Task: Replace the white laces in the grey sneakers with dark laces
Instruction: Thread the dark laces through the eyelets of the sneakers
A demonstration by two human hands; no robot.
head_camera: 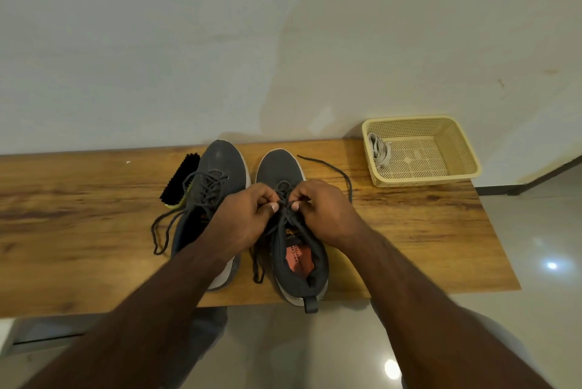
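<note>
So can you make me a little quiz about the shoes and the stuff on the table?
1. True or false: the white laces lie in the yellow basket.
2. What lies against the left sneaker? A) the brush B) a cup C) a sock
3. Which sneaker's dark lace are the left hand and the right hand both pinching?

Key: 1. true; 2. A; 3. the right sneaker, whose dark lace trails on the wooden table.
</note>
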